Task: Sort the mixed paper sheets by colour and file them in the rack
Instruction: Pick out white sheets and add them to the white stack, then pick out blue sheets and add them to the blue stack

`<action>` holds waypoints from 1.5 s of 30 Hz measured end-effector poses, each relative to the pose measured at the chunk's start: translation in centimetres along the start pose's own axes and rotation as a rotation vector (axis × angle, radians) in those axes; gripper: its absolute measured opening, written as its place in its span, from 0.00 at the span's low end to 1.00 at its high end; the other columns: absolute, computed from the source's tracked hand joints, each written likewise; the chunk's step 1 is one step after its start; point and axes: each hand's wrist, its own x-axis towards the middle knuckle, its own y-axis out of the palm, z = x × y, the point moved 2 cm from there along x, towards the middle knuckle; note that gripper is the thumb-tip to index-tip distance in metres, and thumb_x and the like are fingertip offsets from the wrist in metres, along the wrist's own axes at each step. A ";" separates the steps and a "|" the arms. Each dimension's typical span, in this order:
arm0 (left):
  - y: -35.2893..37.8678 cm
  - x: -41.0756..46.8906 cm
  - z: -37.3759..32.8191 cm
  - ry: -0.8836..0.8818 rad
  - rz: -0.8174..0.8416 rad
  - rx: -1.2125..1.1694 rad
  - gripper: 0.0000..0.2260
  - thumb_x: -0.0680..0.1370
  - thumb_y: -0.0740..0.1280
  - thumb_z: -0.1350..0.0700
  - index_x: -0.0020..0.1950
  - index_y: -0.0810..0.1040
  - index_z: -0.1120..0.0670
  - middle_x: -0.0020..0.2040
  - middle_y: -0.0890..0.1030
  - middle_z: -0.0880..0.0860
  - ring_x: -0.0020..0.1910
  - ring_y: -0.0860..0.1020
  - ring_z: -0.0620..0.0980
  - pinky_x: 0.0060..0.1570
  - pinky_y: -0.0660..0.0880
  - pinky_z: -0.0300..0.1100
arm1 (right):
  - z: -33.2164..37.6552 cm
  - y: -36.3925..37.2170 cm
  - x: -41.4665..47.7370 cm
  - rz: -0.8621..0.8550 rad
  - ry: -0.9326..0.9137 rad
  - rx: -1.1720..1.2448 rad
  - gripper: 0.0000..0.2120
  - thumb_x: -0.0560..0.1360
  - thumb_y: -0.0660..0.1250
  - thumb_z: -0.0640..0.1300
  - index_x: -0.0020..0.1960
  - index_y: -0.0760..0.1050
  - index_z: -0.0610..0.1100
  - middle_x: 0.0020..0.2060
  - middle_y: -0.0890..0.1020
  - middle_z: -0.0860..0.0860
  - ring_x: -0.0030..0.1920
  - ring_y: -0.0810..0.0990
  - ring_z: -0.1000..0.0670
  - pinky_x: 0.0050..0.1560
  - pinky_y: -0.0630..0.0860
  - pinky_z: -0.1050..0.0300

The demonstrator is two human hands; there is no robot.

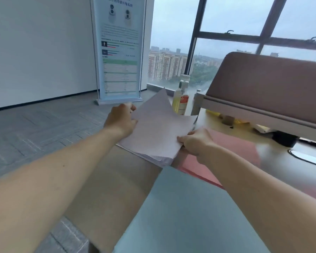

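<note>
A stack of pale lilac paper sheets [157, 132] sits at the far left corner of the desk, with its top sheet curling upward at the far end. My left hand [121, 120] grips the stack's left edge. At the stack's near right corner, my right hand [197, 141] pinches the sheets. A pile of red sheets [232, 145] lies to the right under my right arm. In the foreground, nearest to me, lies a grey-blue sheet pile [186, 212]. No rack is visible.
A bottle of yellow liquid [181, 97] stands just behind the lilac stack. A brown desk partition [270, 88] rises at the right, with small clutter beneath it. A roll-up banner [119, 50] stands on the floor by the window. The wooden desk [106, 179] edge runs diagonally at the left.
</note>
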 end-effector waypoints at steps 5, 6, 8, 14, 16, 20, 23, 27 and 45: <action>2.6 3.0 3.0 0.085 0.028 0.113 0.21 0.77 0.73 0.57 0.70 0.75 0.56 0.64 0.81 0.58 0.62 0.79 0.59 0.62 0.76 0.50 | -1.1 2.6 3.9 -0.023 0.000 -0.108 0.18 0.60 0.76 0.44 0.48 0.81 0.39 0.45 0.85 0.42 0.45 0.85 0.40 0.48 0.84 0.43; 3.0 3.3 3.4 0.091 0.028 0.116 0.22 0.77 0.74 0.57 0.70 0.75 0.56 0.64 0.81 0.58 0.62 0.79 0.59 0.62 0.76 0.50 | -1.2 2.8 4.1 -0.033 -0.006 -0.142 0.19 0.59 0.76 0.45 0.48 0.82 0.40 0.45 0.85 0.43 0.45 0.85 0.41 0.49 0.84 0.44; 3.6 3.7 4.0 0.102 0.044 0.139 0.23 0.76 0.75 0.55 0.70 0.76 0.57 0.64 0.81 0.58 0.61 0.80 0.59 0.62 0.76 0.50 | -1.3 2.8 4.4 -0.032 -0.019 -0.189 0.19 0.59 0.76 0.46 0.48 0.82 0.40 0.44 0.85 0.44 0.46 0.85 0.42 0.50 0.84 0.45; 3.6 2.6 5.7 0.048 -0.037 0.242 0.25 0.80 0.63 0.38 0.68 0.77 0.55 0.64 0.80 0.59 0.63 0.76 0.61 0.62 0.74 0.54 | -0.9 2.2 2.2 0.044 0.013 -0.326 0.26 0.60 0.76 0.56 0.52 0.79 0.42 0.49 0.84 0.44 0.47 0.84 0.45 0.51 0.82 0.48; 4.2 1.8 6.2 -0.049 0.039 0.129 0.28 0.80 0.58 0.35 0.69 0.77 0.54 0.65 0.80 0.57 0.64 0.76 0.60 0.62 0.73 0.52 | -0.6 2.5 1.2 0.064 0.036 -0.280 0.26 0.64 0.75 0.58 0.55 0.78 0.43 0.50 0.83 0.45 0.46 0.82 0.47 0.49 0.80 0.53; 4.8 1.5 6.1 -0.072 0.028 -0.013 0.28 0.80 0.58 0.36 0.69 0.76 0.55 0.65 0.81 0.54 0.64 0.78 0.57 0.63 0.74 0.51 | 0.5 3.1 0.1 0.047 0.091 -0.215 0.11 0.79 0.69 0.49 0.50 0.73 0.41 0.45 0.76 0.46 0.40 0.73 0.50 0.38 0.68 0.59; 4.8 1.2 5.9 -0.055 -0.005 -0.008 0.26 0.81 0.59 0.38 0.68 0.77 0.55 0.64 0.82 0.53 0.63 0.79 0.57 0.62 0.75 0.50 | 1.2 3.5 -0.6 0.095 0.121 -0.165 0.16 0.81 0.65 0.43 0.65 0.69 0.35 0.58 0.76 0.44 0.63 0.76 0.45 0.42 0.72 0.65; 4.9 1.1 5.8 -0.016 -0.031 0.090 0.23 0.81 0.58 0.39 0.65 0.78 0.53 0.61 0.83 0.54 0.59 0.80 0.59 0.56 0.76 0.50 | 0.9 3.8 -0.8 0.067 0.087 -0.254 0.16 0.80 0.67 0.44 0.63 0.72 0.37 0.55 0.77 0.44 0.51 0.76 0.48 0.51 0.72 0.56; 7.6 -14.9 -18.9 0.688 0.430 0.383 0.22 0.82 0.58 0.37 0.72 0.72 0.46 0.70 0.76 0.49 0.67 0.74 0.53 0.66 0.71 0.50 | -4.6 -20.3 -14.2 -0.031 -0.063 -0.750 0.26 0.80 0.63 0.57 0.73 0.69 0.44 0.70 0.73 0.50 0.67 0.73 0.46 0.64 0.70 0.54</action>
